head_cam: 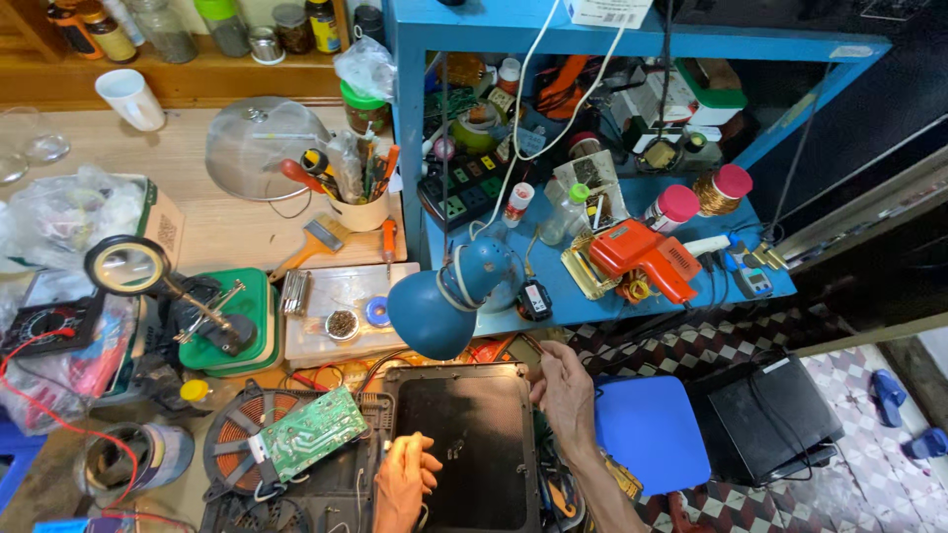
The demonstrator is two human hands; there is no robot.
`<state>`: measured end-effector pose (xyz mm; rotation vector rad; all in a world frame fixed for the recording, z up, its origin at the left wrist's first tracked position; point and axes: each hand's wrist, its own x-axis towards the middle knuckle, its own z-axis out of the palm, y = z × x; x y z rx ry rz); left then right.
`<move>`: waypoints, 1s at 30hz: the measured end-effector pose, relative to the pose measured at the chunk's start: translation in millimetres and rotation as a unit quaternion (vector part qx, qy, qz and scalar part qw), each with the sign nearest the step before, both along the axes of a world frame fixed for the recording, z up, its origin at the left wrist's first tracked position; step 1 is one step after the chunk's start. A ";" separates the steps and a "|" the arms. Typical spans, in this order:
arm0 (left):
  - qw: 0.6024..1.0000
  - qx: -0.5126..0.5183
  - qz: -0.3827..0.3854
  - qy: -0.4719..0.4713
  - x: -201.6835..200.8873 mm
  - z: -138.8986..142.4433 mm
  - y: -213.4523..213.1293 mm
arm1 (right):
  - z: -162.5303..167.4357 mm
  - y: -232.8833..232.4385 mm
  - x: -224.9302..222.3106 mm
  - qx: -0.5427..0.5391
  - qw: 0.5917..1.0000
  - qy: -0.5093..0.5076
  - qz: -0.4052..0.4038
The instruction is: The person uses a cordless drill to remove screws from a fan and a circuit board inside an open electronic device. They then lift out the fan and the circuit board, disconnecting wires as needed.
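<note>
Black glass top panel [464, 444] of the induction cooker sits between our two hands, lying flat beside the opened base. Left hand [403, 482] presses on the panel's near-left edge, fingers curled over the rim, so it grips the panel there. Right hand [565, 395] holds the far-right edge, fingers wrapped on the side, thumb on top. Opposite corners, so the panel stays level and doesn't twist.

Copper coil [247, 434] sits exposed in the base to the left of the panel, with the green circuit board [311, 429] flipped on top of it, still tethered by wires. Looks parked there to keep the board reachable without pulling leads.

Blue desk lamp [449, 301] hangs just above the panel's far edge, head tipped down onto the work. Magnifier [126, 265] on its helping-hands stand sits left on a green block [237, 321], clear of the cooker. Multimeter [49, 321] at far left, red lead trailing down toward a tin [133, 459].

Orange soldering gun [647, 255] rests on the blue shelf [592, 286] to the right, near the right hand. Cup of tools [355, 202] and a paintbrush [316, 242] stand behind on the wooden counter [227, 227]. Blue stool [652, 429] sits under the shelf, to the right of our right hand.
</note>
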<state>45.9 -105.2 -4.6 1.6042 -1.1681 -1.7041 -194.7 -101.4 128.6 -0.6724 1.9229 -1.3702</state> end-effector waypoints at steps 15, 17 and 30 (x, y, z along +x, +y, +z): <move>0.994 0.089 0.061 0.036 182.7 6.8 32.5 | -72.0 64.9 154.3 0.093 0.995 -0.004 0.044; 0.994 0.102 0.038 0.021 186.6 10.3 17.8 | -66.5 68.5 167.0 0.071 0.997 0.005 0.023; 0.971 -0.070 -0.113 0.201 150.5 106.4 -18.2 | -35.2 107.8 222.7 0.021 0.985 -0.092 -0.145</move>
